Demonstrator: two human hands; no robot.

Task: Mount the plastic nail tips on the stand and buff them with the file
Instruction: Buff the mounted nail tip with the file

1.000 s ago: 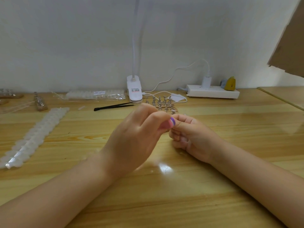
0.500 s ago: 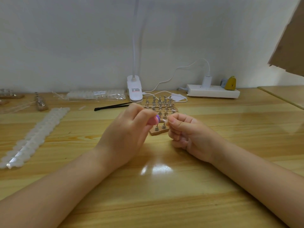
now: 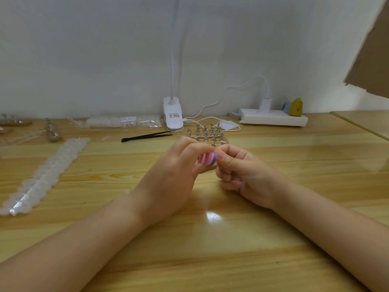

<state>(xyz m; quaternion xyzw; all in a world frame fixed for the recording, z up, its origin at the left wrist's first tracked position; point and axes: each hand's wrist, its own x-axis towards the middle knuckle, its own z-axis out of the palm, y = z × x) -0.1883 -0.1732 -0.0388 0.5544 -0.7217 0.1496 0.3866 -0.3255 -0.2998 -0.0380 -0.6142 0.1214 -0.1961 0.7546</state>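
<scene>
From my seat at the feed, I take the stand (image 3: 205,133) as my marker: it sits at the middle back of the wooden table (image 3: 294,239), its rows of small metal pegs partly hidden behind the hands. Far to its left lies a long strip of pale nail tips (image 3: 42,175), I judge kept there as stock within reach, and a clear bag of more tips (image 3: 124,122) rests by the wall. Black tweezers (image 3: 147,135) lie just left of the stand, handy for fiddly pieces. In front of the stand, my left hand (image 3: 168,182) curls round a pink and purple striped file (image 3: 207,160), its end turned toward the right hand (image 3: 242,175), whose thumb and fingers are pinched together against the file; I guess a tip is held there for buffing, but I cannot see it. Behind the stand stands a white clip lamp (image 3: 172,114) at a plain pale wall, and to its right a power strip (image 3: 273,119).
</scene>
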